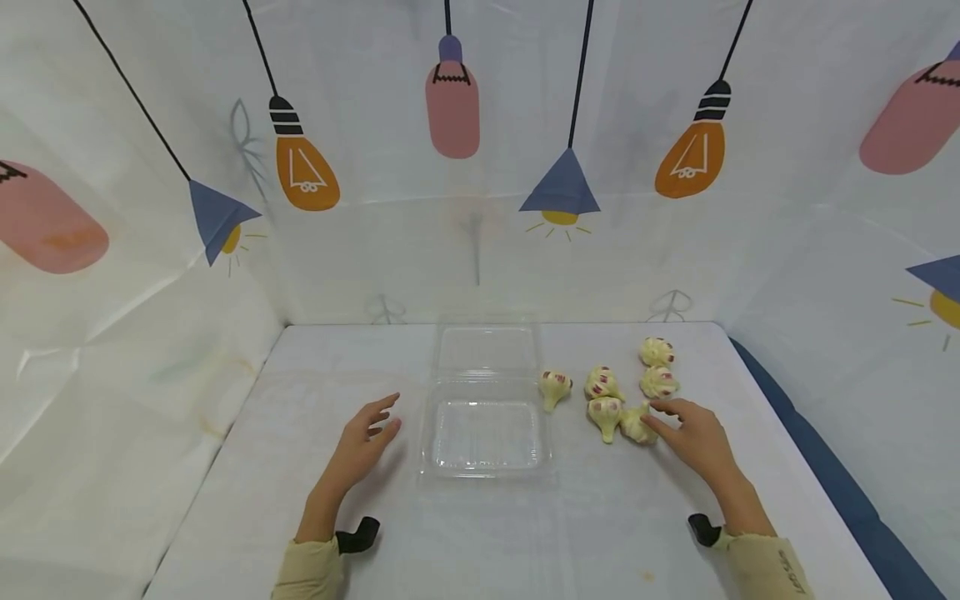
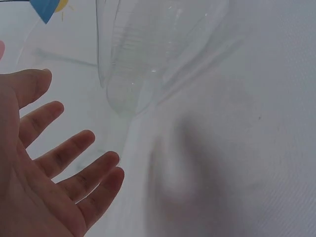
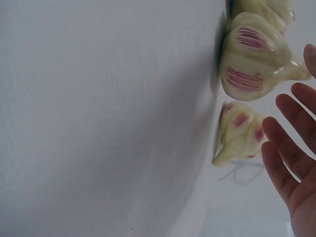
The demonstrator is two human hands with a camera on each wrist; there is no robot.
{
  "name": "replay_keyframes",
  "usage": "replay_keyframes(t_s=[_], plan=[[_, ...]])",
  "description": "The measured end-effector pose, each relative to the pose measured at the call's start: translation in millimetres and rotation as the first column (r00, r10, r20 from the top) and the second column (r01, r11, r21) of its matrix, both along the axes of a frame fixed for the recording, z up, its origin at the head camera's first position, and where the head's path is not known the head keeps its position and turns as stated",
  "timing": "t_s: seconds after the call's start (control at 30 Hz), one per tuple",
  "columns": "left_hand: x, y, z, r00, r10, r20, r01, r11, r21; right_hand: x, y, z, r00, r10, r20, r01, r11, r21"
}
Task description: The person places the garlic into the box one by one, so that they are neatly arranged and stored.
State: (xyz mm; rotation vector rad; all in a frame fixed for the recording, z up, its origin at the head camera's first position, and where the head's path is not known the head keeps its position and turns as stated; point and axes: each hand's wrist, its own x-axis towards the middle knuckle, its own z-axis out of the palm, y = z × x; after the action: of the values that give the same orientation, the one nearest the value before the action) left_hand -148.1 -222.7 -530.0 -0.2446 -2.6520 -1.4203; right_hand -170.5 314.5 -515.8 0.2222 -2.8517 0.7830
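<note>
A clear plastic clamshell box (image 1: 487, 433) lies in the middle of the table with its lid (image 1: 487, 350) folded back. My left hand (image 1: 365, 440) hovers left of the box, fingers spread and holding nothing; the left wrist view shows its palm (image 2: 44, 187) and the box's blurred edge. At the right, my right hand (image 1: 693, 437) reaches to a garlic bulb (image 1: 638, 425). In the right wrist view the bulb's stem (image 3: 291, 70) lies between the thumb and the extended fingers (image 3: 296, 113), with no firm grip visible. Whether they touch it is unclear.
Other garlic bulbs stand nearby: one beside the box (image 1: 555, 388), two more (image 1: 602, 382) (image 1: 605, 415) next to the reached one, and two at the back right (image 1: 657, 351) (image 1: 659, 382). A white sheet with printed lamps (image 1: 480, 250) hangs behind the table.
</note>
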Motion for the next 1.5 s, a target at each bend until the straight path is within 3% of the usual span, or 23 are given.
replay_keyframes(t_s=[0.2,0.77,0.83,0.97,1.07,1.2,1.27,1.5], plan=[[0.3,10.3,-6.6,0.999,0.023,0.042,-0.025,0.998,0.052,-2.3,-3,-1.8,1.0,-0.014,0.018,0.014,1.0,-0.016],[-3.7,34.8,-18.4,0.991,0.015,0.133,-0.041,0.98,0.195,-8.0,-6,-12.2,0.997,-0.029,-0.067,0.023,0.995,-0.094],[-3.2,37.0,-16.6,0.99,0.01,0.144,-0.039,0.979,0.202,-8.2,-7,-12.2,0.997,-0.036,-0.065,0.029,0.993,-0.114],[3.7,43.6,2.4,0.982,-0.01,0.187,-0.033,0.974,0.222,-8.4,-8,-12.4,0.998,-0.044,-0.054,0.035,0.987,-0.155],[5.2,46.0,4.4,0.981,-0.015,0.195,-0.033,0.97,0.24,-8.2,-9,-11.9,0.998,-0.04,-0.045,0.032,0.984,-0.173],[1.0,47.3,-9.8,0.98,0.004,0.197,-0.052,0.97,0.237,-8.0,-10,-11.8,0.999,-0.038,-0.036,0.031,0.983,-0.182],[0.5,49.9,-8.4,0.976,0.012,0.216,-0.063,0.971,0.23,-8.2,-10,-12.3,0.999,-0.041,-0.035,0.034,0.982,-0.187],[-4.8,49.1,-23.4,0.979,0.023,0.202,-0.068,0.973,0.22,-8.4,-10,-13.2,0.998,-0.049,-0.029,0.042,0.979,-0.202]])
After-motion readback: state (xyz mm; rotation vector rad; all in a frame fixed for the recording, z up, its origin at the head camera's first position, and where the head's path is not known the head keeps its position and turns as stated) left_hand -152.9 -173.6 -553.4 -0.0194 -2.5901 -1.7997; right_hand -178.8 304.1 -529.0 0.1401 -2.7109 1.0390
